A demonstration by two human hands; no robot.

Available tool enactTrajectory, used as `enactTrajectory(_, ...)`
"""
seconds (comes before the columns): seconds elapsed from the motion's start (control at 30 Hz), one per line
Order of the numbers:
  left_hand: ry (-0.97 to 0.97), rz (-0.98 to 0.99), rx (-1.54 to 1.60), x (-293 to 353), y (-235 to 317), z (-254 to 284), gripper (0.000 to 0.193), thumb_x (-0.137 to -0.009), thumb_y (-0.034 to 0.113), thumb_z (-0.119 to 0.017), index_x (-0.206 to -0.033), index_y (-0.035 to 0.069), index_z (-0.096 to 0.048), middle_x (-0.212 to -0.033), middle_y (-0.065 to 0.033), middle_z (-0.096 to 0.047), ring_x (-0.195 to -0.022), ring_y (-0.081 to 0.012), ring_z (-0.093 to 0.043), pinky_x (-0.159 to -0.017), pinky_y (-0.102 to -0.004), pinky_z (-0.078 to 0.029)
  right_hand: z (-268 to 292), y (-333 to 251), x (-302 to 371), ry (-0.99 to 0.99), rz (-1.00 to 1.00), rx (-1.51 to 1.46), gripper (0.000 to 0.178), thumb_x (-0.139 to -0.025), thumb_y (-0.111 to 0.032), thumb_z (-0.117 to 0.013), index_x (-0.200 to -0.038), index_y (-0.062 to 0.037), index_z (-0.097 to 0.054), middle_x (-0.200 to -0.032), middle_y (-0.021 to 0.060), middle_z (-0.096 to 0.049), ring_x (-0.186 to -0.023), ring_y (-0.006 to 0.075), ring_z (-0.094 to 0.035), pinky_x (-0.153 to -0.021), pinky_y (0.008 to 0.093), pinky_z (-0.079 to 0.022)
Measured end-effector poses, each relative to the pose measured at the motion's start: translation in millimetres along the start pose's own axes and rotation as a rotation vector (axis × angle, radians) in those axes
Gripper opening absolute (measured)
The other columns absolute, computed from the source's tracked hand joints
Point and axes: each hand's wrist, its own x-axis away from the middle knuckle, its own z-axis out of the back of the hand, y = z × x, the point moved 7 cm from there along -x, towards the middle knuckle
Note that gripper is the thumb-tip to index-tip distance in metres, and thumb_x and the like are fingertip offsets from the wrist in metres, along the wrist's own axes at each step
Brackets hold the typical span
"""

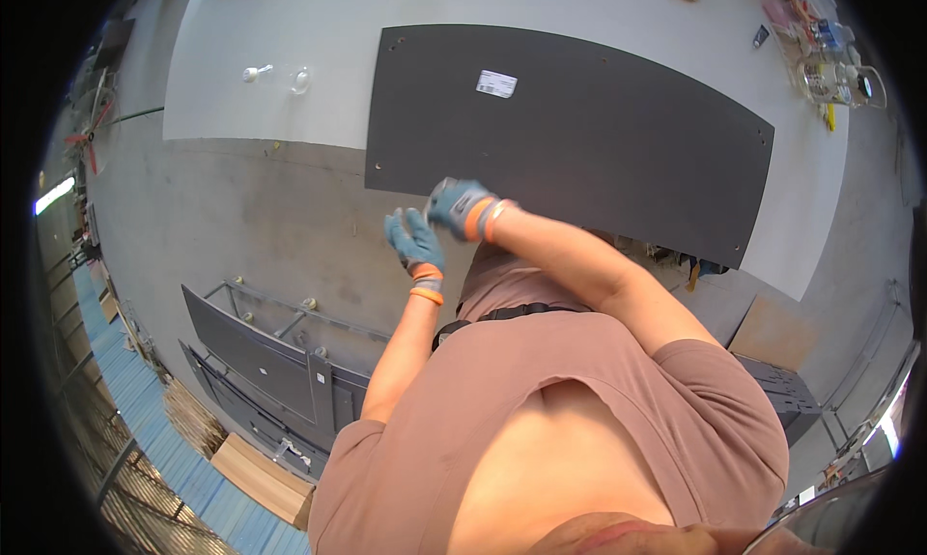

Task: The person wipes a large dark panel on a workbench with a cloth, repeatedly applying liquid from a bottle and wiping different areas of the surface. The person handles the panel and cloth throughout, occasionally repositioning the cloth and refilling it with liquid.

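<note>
A large dark grey panel (579, 135) lies flat on the white-topped table, with small holes near its corners and a white label (496, 84) stuck on it. My right hand (458, 208), in a blue-grey glove with an orange cuff, is at the panel's near edge, left of its middle. Its fingers are curled in, and whatever they may hold is hidden. Just left of it, off the panel's edge, my left hand (417, 240) wears a matching glove. The left fingers are stretched up and apart, with nothing visible in them.
White table surface (222, 91) carries a small white-capped bottle (253, 74) and a clear round item (301, 79). Clear jugs (830, 80) crowd the far right. More dark panels (261, 347) lean on a metal rack at lower left. Cardboard (261, 480) lies behind them.
</note>
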Motion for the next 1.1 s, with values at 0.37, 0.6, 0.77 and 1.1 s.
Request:
enactTrajectory(0.37, 0.128, 0.474, 0.424, -23.3, -107.7, 60.9, 0.053, -0.108, 0.039, -0.061, -0.137, -0.005, -0.061, -0.139, -0.0189, -0.065, -0.126, -0.0291, -0.062, -0.111, -0.0377, -0.046, 203.9, 183.4, 19.2, 1.169, -0.408, 0.096, 0.027, -0.089, -0.02, -0.074, -0.115, -0.0192, -0.079, -0.105, 0.0143, -0.077, -0.094, 0.0359, -0.074, -0.088, 0.0436, -0.059)
enactTrajectory(0.6, 0.081, 0.697, 0.562, 28.6, -142.8, 68.8, 0.056, -0.106, 0.046, -0.062, -0.144, 0.005, -0.058, -0.151, -0.0116, -0.057, -0.137, -0.0242, -0.053, -0.119, -0.0412, -0.037, 115.8, 150.0, -79.0, 0.571, -0.494, 0.406, 0.029, -0.09, -0.016, -0.062, -0.118, -0.0157, -0.068, -0.115, 0.0113, -0.072, -0.101, 0.0356, -0.072, -0.089, 0.049, -0.058)
enactTrajectory(0.77, 0.051, 0.759, 0.607, 11.7, -114.2, 55.0, 0.058, -0.105, 0.049, -0.063, -0.144, 0.006, -0.057, -0.148, -0.0108, -0.058, -0.134, -0.0263, -0.054, -0.117, -0.0428, -0.039, -71.6, -28.4, -24.3, -0.307, 0.242, -0.034, 0.043, -0.085, -0.014, -0.069, -0.128, -0.021, -0.074, -0.132, 0.0053, -0.071, -0.124, 0.0287, -0.066, -0.103, 0.0432, -0.055)
enactTrajectory(1.1, -0.54, 0.824, 1.124, -27.5, 20.7, 7.0, 0.066, -0.106, 0.051, -0.06, -0.151, 0.004, -0.05, -0.145, -0.0093, -0.058, -0.133, -0.0213, -0.056, -0.109, -0.0383, -0.048, 66.8, 28.3, -17.5, 0.026, -0.121, -1.366, 0.04, -0.09, -0.009, -0.073, -0.129, 0.0001, -0.071, -0.118, 0.0066, -0.075, -0.105, 0.0151, -0.068, -0.097, 0.0317, -0.055)
